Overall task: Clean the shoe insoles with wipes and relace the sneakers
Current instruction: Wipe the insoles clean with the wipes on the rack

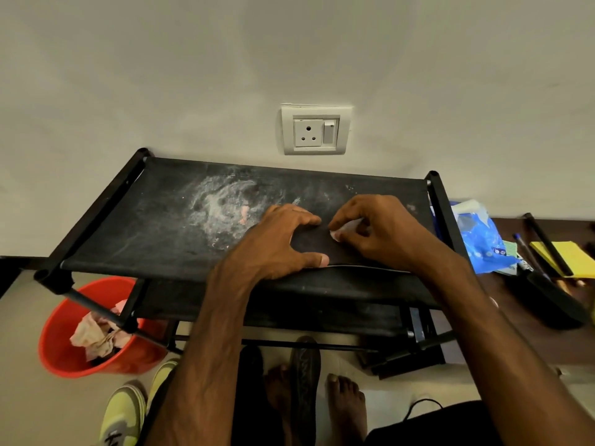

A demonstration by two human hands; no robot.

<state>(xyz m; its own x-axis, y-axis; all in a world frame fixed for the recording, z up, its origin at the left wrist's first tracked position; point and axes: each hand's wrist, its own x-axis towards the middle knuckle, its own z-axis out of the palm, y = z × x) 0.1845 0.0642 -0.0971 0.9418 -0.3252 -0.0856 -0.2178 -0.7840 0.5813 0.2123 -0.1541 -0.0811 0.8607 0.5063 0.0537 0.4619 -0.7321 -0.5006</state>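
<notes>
The left hand [280, 239], fingers spread, pins the dark flat insole [314, 247] at the near edge of the dusty black fabric rack top [145, 226]. Just right, the right hand [380, 230] pinches a crumpled white wipe [342, 232] onto it. Firm lengthwise strokes away from the pinning hand should work best.

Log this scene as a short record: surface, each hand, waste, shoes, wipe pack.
surface: black fabric rack top, smeared with white residue
left hand: spread, pressing the dark insole onto the rack top
right hand: pinches a white wipe against the insole
waste: red bucket with crumpled wipes, below the rack's left end
shoes: yellow-green sneakers on the floor
wipe pack: blue packet, right of the rack
</notes>
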